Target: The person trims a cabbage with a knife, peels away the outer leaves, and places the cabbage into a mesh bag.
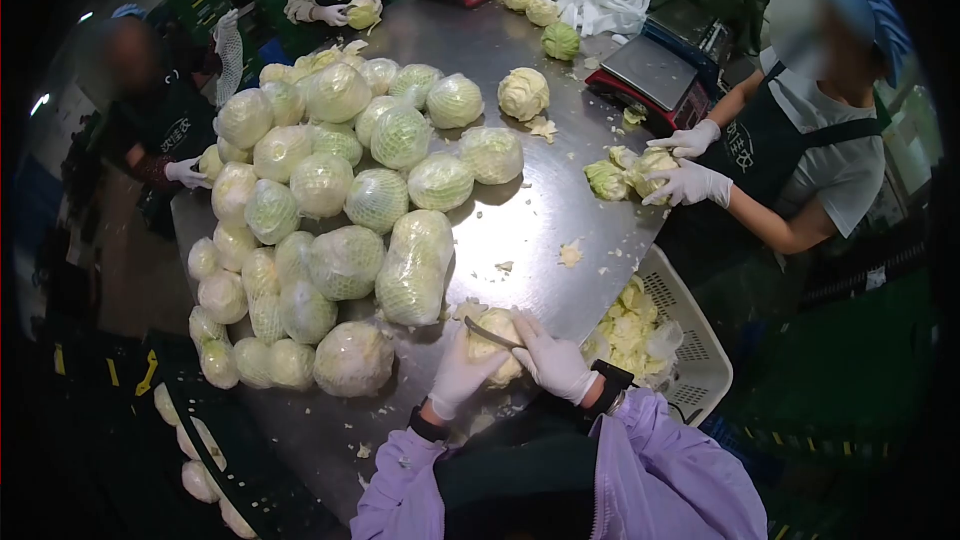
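A pale, trimmed cabbage (497, 323) is at the table's near edge, right in front of my body. Wearing a white glove, my left hand (464, 372) grips its left side. My right hand (553, 360), also gloved, is closed around the end of a knife (490, 334) and rests against the cabbage's right side. The dark, narrow blade slants across the top of the cabbage; its handle is hidden by my fingers. Left of my hands lies a large heap of cabbages wrapped in film and netting, with one wrapped cabbage (354, 359) closest.
A white basket (708, 380) of leaf trimmings stands by my right. Across the metal table (500, 230), a co-worker (790, 140) handles cabbages near a red scale (650, 75). Two more people stand on the far and left sides. Leaf scraps dot the tabletop.
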The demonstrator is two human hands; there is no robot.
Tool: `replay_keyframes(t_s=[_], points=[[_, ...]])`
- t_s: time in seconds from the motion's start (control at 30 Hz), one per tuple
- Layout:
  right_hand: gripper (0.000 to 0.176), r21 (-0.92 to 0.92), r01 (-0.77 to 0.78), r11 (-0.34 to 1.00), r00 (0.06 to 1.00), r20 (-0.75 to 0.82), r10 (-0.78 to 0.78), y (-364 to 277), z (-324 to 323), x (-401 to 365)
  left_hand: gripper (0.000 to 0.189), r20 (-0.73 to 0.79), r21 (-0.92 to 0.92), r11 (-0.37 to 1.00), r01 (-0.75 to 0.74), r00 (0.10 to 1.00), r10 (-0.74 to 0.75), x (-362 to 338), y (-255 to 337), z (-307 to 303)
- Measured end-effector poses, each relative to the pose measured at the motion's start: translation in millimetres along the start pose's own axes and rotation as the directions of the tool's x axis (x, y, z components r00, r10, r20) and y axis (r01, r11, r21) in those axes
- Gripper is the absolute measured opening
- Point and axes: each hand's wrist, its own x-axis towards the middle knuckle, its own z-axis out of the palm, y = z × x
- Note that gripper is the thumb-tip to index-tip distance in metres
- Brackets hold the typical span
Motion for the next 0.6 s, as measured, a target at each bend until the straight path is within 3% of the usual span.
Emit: replay_keyframes(t_s=[0.03,0.17,0.2,0.23,0.4,0.47,0.53,0.6], points=[[0.061,0.003,-0.002,1.000,1.000,-0.002,0.002,1.3,-0.1,2.0,0.066,-0.041,0.123,0.992,-0.008,0.999,0.013,1.3,0.8,1.1],[0.058,-0.036,-0.030,0.999,0.997,0.076,0.033,2.2,-0.8,2.9,0.064,-0.061,0.141,0.986,-0.088,0.993,0.097,7.5,-5.7,2.0],[0.058,-0.036,-0.035,0.999,0.996,0.078,0.037,0.0,-3.2,3.0,0.063,-0.062,0.228,0.970,-0.084,0.993,0.101,10.0,-9.1,2.3],[0.054,-0.036,-0.048,0.998,0.998,0.042,0.050,-3.3,-7.6,4.7,0.064,-0.062,0.315,0.945,-0.084,0.992,0.109,11.6,-10.9,2.9],[0.041,-0.075,-0.088,0.993,0.996,-0.017,0.087,15.6,-8.2,12.7,0.069,-0.052,0.327,0.945,-0.018,0.998,0.036,14.6,-7.4,11.1],[0.032,0.047,-0.096,0.994,0.991,-0.091,0.100,25.3,-14.5,17.8,0.070,-0.096,0.460,0.887,-0.043,0.991,0.098,18.0,-11.6,13.1],[0.028,0.124,-0.147,0.981,0.982,-0.099,0.160,45.0,-17.3,28.3,0.075,-0.069,0.459,0.888,-0.015,0.996,0.052,17.4,-8.0,11.9],[0.025,0.008,-0.250,0.968,0.964,-0.087,0.250,75.3,-6.2,39.9,0.084,0.055,0.440,0.888,-0.134,0.991,0.123,12.2,-20.2,9.0]])
